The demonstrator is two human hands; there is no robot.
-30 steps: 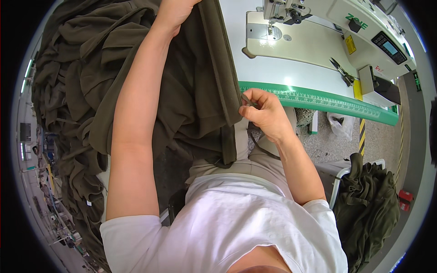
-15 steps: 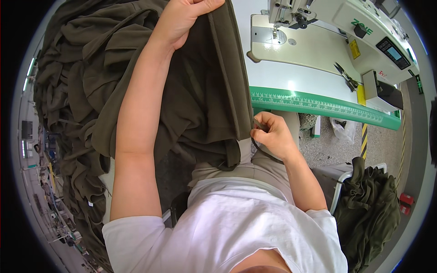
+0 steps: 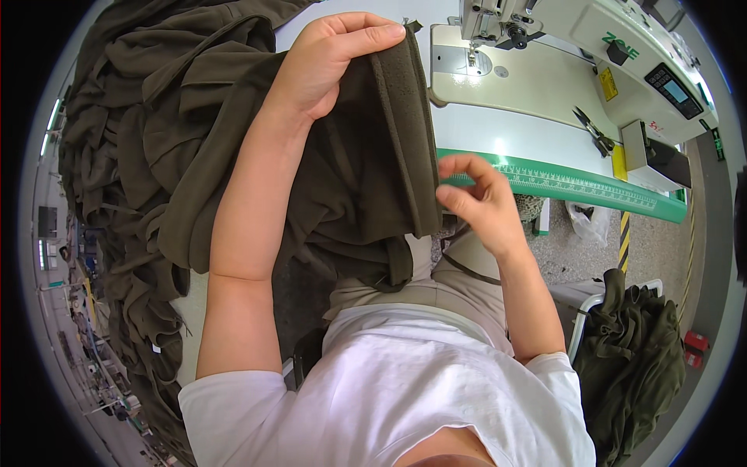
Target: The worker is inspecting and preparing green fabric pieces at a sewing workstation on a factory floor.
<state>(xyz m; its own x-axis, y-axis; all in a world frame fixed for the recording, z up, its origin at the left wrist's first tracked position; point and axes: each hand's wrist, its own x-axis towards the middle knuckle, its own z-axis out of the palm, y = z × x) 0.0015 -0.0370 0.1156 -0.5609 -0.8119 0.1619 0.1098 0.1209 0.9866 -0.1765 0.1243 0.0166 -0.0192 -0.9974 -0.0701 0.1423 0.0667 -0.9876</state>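
Note:
A dark olive-brown fabric piece (image 3: 393,148) hangs in front of me, its folded, seamed edge running down toward my lap. My left hand (image 3: 334,58) pinches the far top corner of that edge between thumb and fingers. Beside the lower part of the edge is my right hand (image 3: 484,198), thumb and index finger apart, with nothing visible between them. A thin dark strip (image 3: 472,272) lies across my right thigh below that hand; its upper end is hard to make out.
A sewing machine (image 3: 545,62) stands on the white table at the right. Scissors (image 3: 595,134) lie by its base. A green ruler strip (image 3: 576,187) lines the table's front edge. Heaped dark fabric (image 3: 132,156) fills the left; more fabric (image 3: 630,358) overflows a bin at lower right.
My left hand has come nearer with the fabric's top corner, which now shows. My right hand has let go of the thin strip, opened and risen slightly.

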